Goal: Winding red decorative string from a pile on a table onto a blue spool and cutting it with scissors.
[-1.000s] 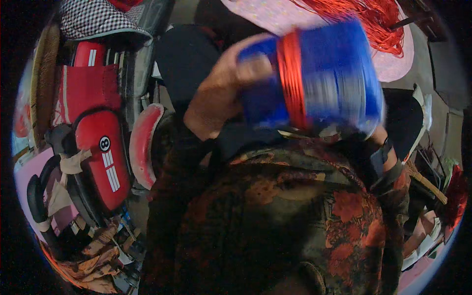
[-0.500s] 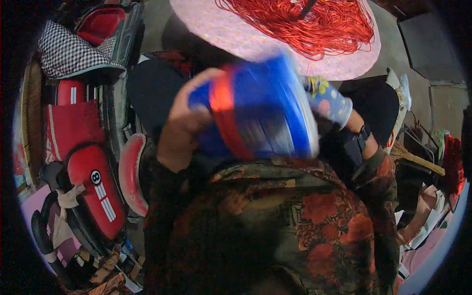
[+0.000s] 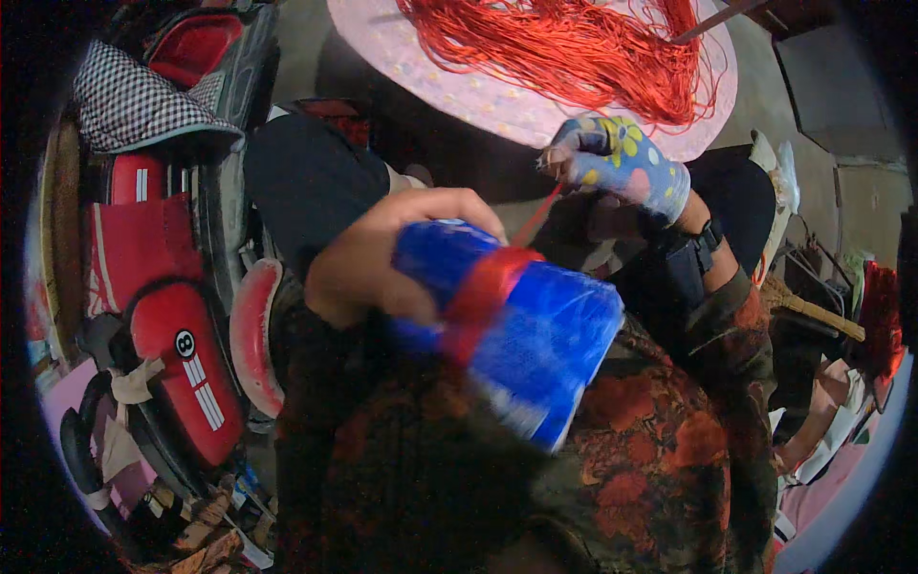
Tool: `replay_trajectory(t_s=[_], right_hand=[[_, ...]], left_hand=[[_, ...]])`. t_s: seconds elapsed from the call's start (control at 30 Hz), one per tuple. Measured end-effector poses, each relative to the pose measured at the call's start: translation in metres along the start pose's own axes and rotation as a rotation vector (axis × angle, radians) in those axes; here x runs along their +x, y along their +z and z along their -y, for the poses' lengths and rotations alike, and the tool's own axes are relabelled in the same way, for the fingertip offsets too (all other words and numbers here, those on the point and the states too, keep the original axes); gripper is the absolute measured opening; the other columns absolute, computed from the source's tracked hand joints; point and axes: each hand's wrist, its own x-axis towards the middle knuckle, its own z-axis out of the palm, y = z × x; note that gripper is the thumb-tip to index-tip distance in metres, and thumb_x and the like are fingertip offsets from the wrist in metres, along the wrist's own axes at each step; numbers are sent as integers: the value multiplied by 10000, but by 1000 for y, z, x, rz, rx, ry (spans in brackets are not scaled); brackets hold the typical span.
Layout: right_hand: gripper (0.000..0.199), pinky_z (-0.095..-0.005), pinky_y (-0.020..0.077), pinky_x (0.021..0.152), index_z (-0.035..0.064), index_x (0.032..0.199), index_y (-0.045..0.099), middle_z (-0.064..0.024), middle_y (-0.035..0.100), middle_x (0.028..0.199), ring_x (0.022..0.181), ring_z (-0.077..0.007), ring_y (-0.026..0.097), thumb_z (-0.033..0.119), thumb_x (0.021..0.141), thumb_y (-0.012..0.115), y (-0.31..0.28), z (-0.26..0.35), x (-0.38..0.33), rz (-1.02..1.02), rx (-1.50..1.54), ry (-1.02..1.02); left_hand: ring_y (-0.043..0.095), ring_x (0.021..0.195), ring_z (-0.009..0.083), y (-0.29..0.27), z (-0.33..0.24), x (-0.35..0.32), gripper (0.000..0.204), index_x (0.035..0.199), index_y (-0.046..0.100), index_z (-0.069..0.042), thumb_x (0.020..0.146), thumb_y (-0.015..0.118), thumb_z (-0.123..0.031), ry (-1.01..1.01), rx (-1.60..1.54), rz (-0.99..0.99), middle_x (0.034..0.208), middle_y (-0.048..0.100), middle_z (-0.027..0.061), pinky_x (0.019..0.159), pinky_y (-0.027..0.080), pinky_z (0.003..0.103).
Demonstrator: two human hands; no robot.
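Note:
My left hand (image 3: 378, 249) grips one end of a blue block-like object (image 3: 564, 330), tilted over my lap and blurred by motion. Around its middle runs a band of red cord (image 3: 486, 297). From that band a taut red strand (image 3: 537, 218) leads up to my right hand (image 3: 617, 163), which wears a flowered glove and pinches the cord at its bare fingertips. Beyond both hands, a heap of loose red cord (image 3: 555, 53) lies on a round pink tabletop (image 3: 392, 43).
A thin rod (image 3: 717, 21) rises from the cord heap. On the left stands a vehicle with red padded seats (image 3: 186, 373) and a checkered cover (image 3: 143, 100). To the right lie a straw broom (image 3: 813, 311) and a bundle of shiny red material (image 3: 880, 316).
The blue object has turned and dropped lower, its right end now pointing down. My right hand has come out from behind it, with the strand showing. The cord heap has shifted.

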Motion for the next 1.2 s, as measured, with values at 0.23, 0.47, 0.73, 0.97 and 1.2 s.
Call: replay_trajectory(t_s=[0.23, 0.47, 0.73, 0.97, 1.2], right_hand=[[152, -307, 503, 690, 56, 952, 649, -116, 657, 831, 753, -233, 640, 196, 907, 612, 34, 5, -27, 145, -522, -117], [177, -307, 500, 611, 47, 848, 688, -67, 669, 729, 664, -145, 634, 220, 821, 711, 15, 60, 5, 44, -237, 53], [170, -308, 523, 682, 48, 947, 656, -56, 672, 835, 734, -141, 641, 211, 920, 620, 18, -5, -22, 10, -21, 185], [186, -326, 507, 614, 66, 859, 679, -93, 663, 721, 645, -252, 634, 251, 837, 691, 20, 54, -11, 180, -507, -128], [159, -283, 503, 718, 30, 934, 660, -48, 666, 837, 778, -132, 630, 166, 852, 672, 9, 5, 2, 30, 5, 82]], left_hand=[[658, 832, 183, -11, 5, -2, 465, 1206, 522, 9, 923, 613, -349, 415, -361, -662, 1016, 655, 98, 743, 565, 326], [600, 840, 126, -3, 13, 7, 549, 1071, 600, -37, 620, 821, -259, -238, 588, -391, 942, 625, 43, 773, 509, 316], [624, 939, 175, 8, -5, 1, 609, 1180, 544, -18, 728, 793, -341, 373, -354, -856, 1087, 612, 102, 854, 503, 318], [580, 791, 110, -9, 19, 19, 505, 1040, 607, -19, 658, 840, -252, -125, 618, -517, 889, 620, 39, 718, 500, 288], [620, 941, 159, -1, 10, -3, 628, 1148, 551, 2, 683, 786, -348, 173, -86, -338, 1027, 639, 77, 850, 504, 307]])
